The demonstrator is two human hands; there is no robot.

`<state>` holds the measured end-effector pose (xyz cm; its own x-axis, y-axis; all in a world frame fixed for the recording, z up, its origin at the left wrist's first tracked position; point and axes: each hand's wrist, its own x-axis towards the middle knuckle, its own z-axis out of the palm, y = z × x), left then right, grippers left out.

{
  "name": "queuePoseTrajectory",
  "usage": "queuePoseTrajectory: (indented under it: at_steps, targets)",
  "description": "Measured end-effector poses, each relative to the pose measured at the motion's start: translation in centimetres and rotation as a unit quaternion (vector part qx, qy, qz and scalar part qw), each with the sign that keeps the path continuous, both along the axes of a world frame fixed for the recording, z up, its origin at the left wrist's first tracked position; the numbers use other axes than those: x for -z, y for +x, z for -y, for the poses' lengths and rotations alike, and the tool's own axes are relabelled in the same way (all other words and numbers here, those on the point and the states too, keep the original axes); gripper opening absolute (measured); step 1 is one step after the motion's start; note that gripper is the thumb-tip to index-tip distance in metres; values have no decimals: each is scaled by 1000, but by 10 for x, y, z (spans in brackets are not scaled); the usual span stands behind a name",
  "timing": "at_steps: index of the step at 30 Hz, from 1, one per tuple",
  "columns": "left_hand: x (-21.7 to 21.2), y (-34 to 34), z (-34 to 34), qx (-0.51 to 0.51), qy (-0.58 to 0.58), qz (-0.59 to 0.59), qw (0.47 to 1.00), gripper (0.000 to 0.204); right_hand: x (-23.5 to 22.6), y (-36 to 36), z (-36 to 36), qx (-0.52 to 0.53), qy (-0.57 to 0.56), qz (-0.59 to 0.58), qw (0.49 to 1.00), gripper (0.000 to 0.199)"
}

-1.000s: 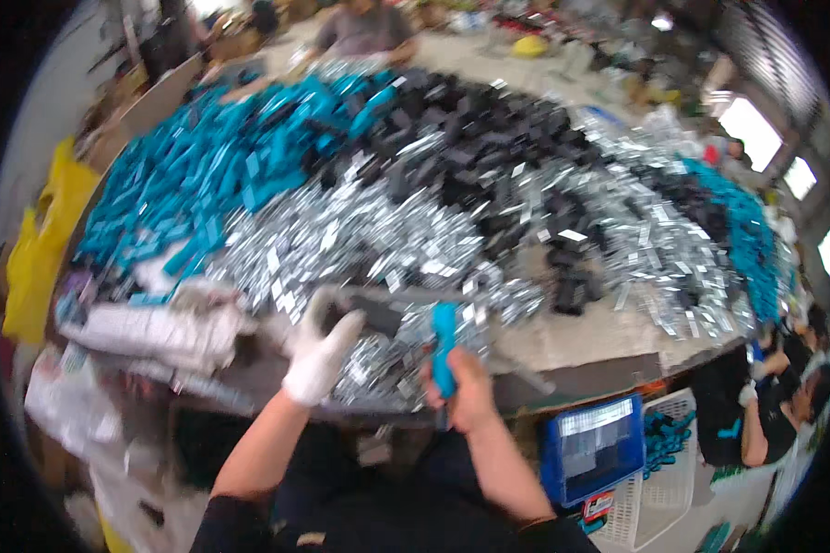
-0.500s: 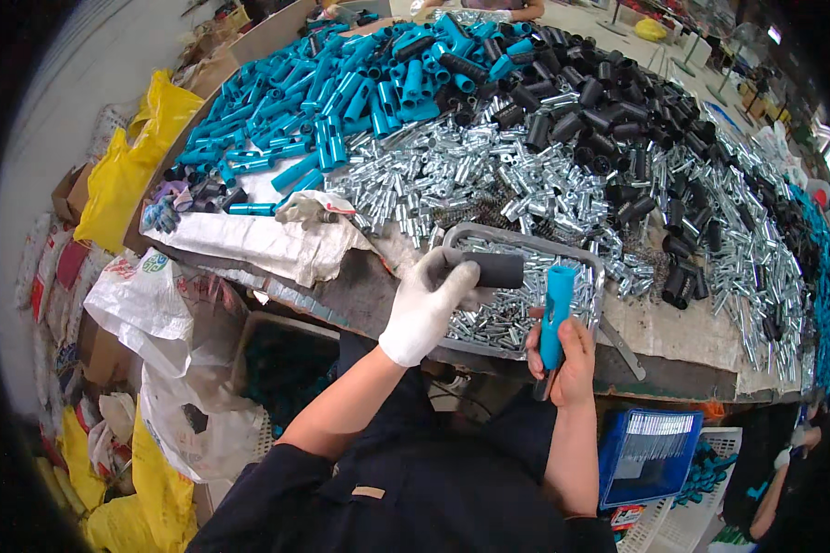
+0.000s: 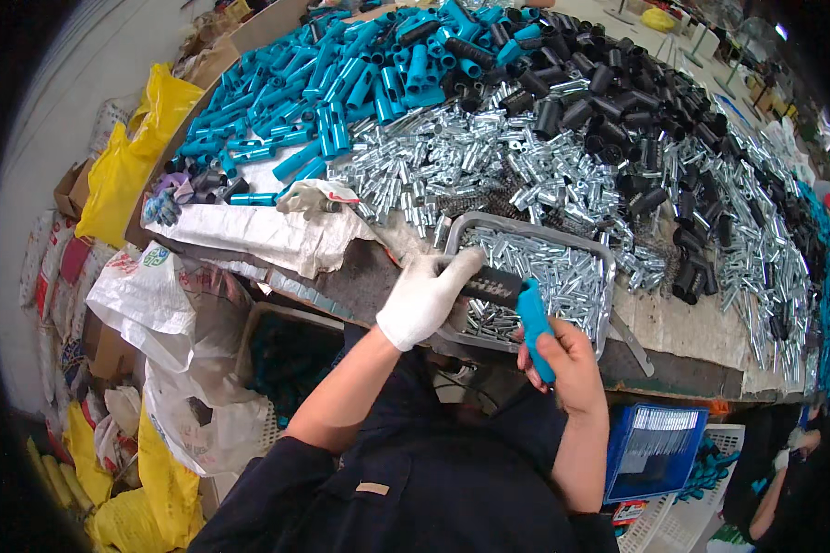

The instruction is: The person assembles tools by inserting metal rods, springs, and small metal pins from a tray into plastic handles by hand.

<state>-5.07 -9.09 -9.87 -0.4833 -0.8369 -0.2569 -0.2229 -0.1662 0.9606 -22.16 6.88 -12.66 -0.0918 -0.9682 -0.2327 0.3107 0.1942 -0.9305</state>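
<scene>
My left hand (image 3: 426, 300), in a white glove, is closed round a black sleeve (image 3: 491, 287) whose free end points right. My bare right hand (image 3: 565, 362) grips a blue tube (image 3: 534, 324), tilted with its top leaning left. The tube's upper end meets the sleeve's right end; whether one sits inside the other I cannot tell. Both parts are held above the near side of a grey tray (image 3: 609, 276), filled with small silvery metal pins (image 3: 553, 267). To the right of the tray a flat metal strip (image 3: 633, 345) lies at the table edge.
Blue tubes (image 3: 295, 83) are heaped at the far left, black sleeves (image 3: 618, 92) at the far right, silvery metal parts (image 3: 470, 152) between. A white cloth (image 3: 249, 235) covers the near left edge. Below stand a blue bin (image 3: 650, 452) and plastic bags (image 3: 203, 405). Another person's hand (image 3: 782, 459) shows far right.
The blue tube has tipped from upright to leaning left, and its top has come against the black sleeve. The sleeve now slopes down to the right.
</scene>
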Motion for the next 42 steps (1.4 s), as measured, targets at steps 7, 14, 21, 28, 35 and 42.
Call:
queuePoseTrajectory:
  at_steps: [7,14,21,28,35,42]
  targets:
    - [-21,-2,-3,273,-404,120,865,21,-5,7,-2,-88,70,-6,994,40]
    - [-18,-36,-16,220,-488,260,803,20,12,21,21,112,-104,-327,933,49]
    - [16,-31,100,93,-480,455,744,28,14,4,23,172,47,-61,982,37]
    - [17,-20,116,4,-472,266,841,19,16,0,20,139,26,-42,989,46]
    - [-45,-34,85,328,-477,81,812,18,22,-2,19,109,42,-59,991,35]
    - [-62,-59,64,477,-388,210,760,28,21,-4,16,52,37,-96,993,36]
